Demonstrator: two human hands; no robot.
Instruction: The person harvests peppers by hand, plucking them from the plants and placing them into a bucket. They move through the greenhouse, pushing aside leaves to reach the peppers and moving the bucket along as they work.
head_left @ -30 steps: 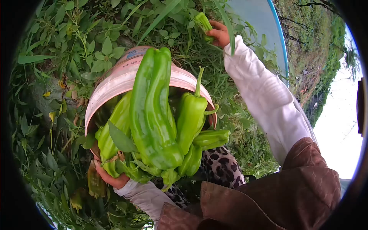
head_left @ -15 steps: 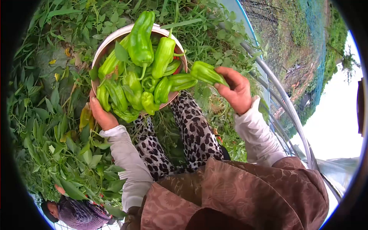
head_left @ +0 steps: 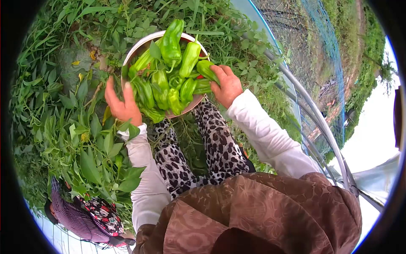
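Observation:
A round bucket with a pale rim (head_left: 139, 42) is heaped with green peppers (head_left: 160, 89). At its right side my right hand (head_left: 228, 86) is closed around the stem end of one green pepper (head_left: 206, 69), whose body lies over the rim among the others. My left hand (head_left: 124, 106) is at the bucket's left edge, fingers and thumb apart, the thumb close to the rim; whether it touches the bucket is hard to tell. A patch of red shows between the peppers near my right hand.
Leafy plants (head_left: 89, 165) crowd the left, and grass surrounds the bucket. Metal pipes (head_left: 311, 106) and clear sheeting run along the right, with blue netting (head_left: 334, 55) beyond. My patterned trouser legs (head_left: 215, 139) are below the bucket. Another person (head_left: 84, 220) bends at lower left.
My right hand has brought its pepper leftward onto the heap. My left hand's fingers have spread. The bucket appears farther right in view, and more of the other person shows.

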